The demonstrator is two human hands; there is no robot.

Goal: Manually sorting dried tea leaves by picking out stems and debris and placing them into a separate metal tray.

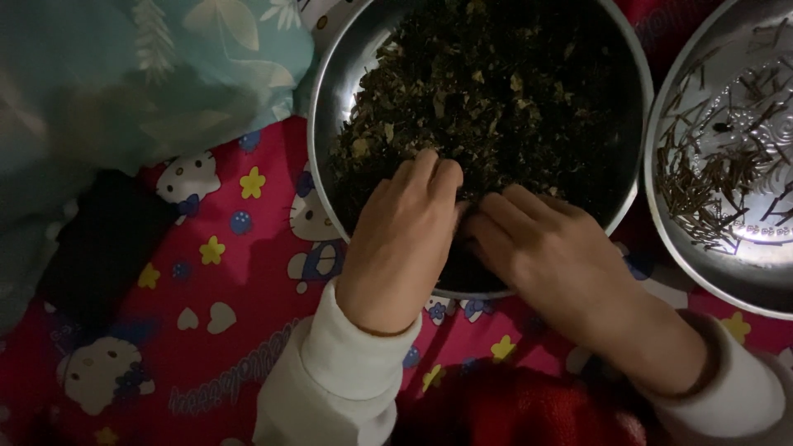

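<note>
Both hands, the left hand (402, 239) and the right hand (549, 248), rest curled in the dried leaves (487, 99) at the near rim of the steel bowl (326, 107), fingers pinching loosely. The leaves look light, brittle, best taken by pinches. Right of the bowl, a plate (702, 248) holds stems (702, 177).

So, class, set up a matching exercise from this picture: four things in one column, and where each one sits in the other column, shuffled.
Things:
1. Left hand
2. Leaf bowl
3. Stem plate
4. Teal cloth

Places:
A. Top left corner
B. Right edge, holding thin brown stems
C. Top centre, full of dark dried leaves
D. At the bowl's near rim, fingers in the leaves, beside the right hand

Pairs: 1-D, 2-C, 3-B, 4-A
</note>
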